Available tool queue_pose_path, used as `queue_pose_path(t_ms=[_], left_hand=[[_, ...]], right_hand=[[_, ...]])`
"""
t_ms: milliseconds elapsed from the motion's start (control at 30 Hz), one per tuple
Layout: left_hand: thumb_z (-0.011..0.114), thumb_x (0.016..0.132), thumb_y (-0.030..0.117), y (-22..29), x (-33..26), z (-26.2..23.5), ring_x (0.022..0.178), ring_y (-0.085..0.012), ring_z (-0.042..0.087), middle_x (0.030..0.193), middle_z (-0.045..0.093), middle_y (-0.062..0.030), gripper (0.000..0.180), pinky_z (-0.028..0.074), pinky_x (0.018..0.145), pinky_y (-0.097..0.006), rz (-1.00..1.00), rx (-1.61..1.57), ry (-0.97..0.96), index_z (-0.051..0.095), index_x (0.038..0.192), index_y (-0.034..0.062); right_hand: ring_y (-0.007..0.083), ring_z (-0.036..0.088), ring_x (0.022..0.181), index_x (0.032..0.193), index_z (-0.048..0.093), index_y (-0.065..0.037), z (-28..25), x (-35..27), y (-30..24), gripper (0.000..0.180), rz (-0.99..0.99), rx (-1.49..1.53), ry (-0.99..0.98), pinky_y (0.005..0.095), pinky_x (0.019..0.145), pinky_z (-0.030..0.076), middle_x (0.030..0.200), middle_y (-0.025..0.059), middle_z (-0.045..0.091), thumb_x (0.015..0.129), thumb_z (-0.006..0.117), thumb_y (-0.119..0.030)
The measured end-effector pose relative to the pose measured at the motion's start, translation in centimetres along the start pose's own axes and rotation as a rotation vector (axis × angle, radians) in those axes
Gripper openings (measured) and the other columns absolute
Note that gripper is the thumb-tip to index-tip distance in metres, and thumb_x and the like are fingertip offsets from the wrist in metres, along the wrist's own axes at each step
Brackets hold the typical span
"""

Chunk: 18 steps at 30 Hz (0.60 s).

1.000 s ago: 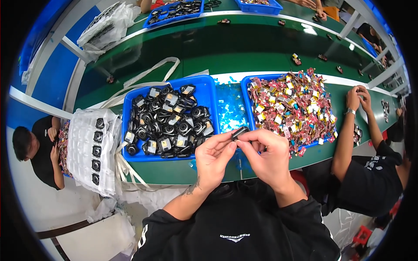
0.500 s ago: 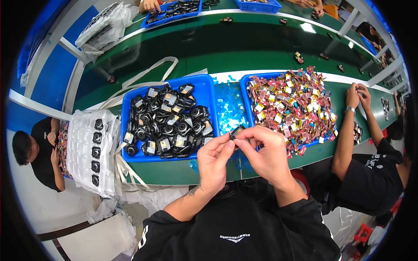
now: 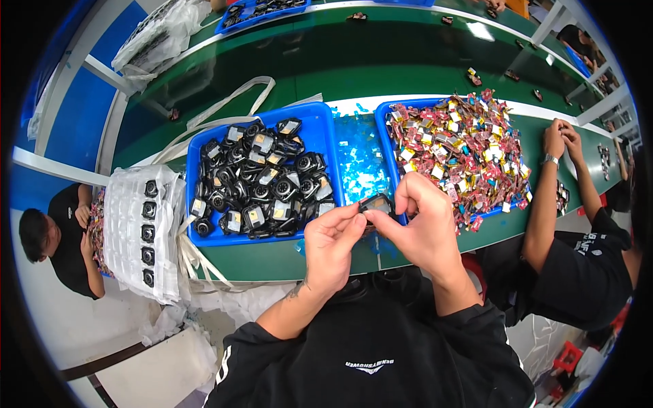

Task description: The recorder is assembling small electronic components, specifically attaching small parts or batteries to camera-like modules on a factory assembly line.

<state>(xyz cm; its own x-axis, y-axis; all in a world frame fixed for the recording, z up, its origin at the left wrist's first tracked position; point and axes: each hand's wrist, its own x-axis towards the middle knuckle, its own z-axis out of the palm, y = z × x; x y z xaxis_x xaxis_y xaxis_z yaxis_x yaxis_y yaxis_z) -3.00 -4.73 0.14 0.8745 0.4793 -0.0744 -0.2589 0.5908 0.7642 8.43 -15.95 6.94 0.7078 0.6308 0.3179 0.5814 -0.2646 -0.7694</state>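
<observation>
A small black watch-like housing is held up in front of me over the near edge of the green bench. My left hand pinches its left end between thumb and fingers. The thumb of my right hand presses on the near side of the housing, while its index finger is bent and raised. Behind my left hand, a blue bin holds many similar black housings. Past my right hand stands another blue bin, heaped with small red circuit boards carrying white and yellow pieces.
Blue film scraps lie between the bins. At the left, a white blister tray carries a row of black housings beside white straps. A co-worker works close on the right, another person on the left. A conveyor runs behind.
The housing has turned so more of its face shows. My right index finger has lifted and curled back from it. The whole view has shifted slightly.
</observation>
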Motion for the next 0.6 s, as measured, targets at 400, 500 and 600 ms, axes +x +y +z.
queue_pose_path(t_ms=[400,500,600], left_hand=[[0.056,0.095,0.002,1.2,1.2,2.2,0.097,-0.0145,0.063,0.109,0.067,-0.0133,0.023,0.050,0.085,-0.029,0.114,-0.079,0.057,0.057,0.118,-0.0015],[0.057,0.092,-0.003,2.3,1.6,3.0,0.095,-0.0162,0.064,0.112,0.064,-0.0178,0.039,0.051,0.085,-0.028,0.337,0.167,0.067,0.046,0.130,-0.0009],[0.053,0.091,-0.007,2.7,2.0,1.8,0.095,-0.0179,0.063,0.114,0.061,-0.0183,0.036,0.053,0.079,-0.030,0.443,0.311,0.024,0.049,0.126,-0.0064]], right_hand=[[0.0119,0.061,0.090,0.096,0.061,-0.002,2.7,-2.7,1.6,0.027,0.304,0.678,-0.197,0.0276,0.076,0.052,0.093,0.0037,0.062,0.077,0.078,-0.010],[0.0128,0.062,0.085,0.089,0.061,-0.002,2.0,-2.4,1.1,0.013,0.293,0.717,-0.135,0.0274,0.074,0.051,0.088,0.0042,0.063,0.082,0.072,-0.005],[0.0210,0.064,0.076,0.086,0.061,-0.004,1.3,-1.9,0.6,0.015,0.083,0.280,0.061,0.0312,0.066,0.050,0.085,0.0084,0.064,0.076,0.071,0.001]])
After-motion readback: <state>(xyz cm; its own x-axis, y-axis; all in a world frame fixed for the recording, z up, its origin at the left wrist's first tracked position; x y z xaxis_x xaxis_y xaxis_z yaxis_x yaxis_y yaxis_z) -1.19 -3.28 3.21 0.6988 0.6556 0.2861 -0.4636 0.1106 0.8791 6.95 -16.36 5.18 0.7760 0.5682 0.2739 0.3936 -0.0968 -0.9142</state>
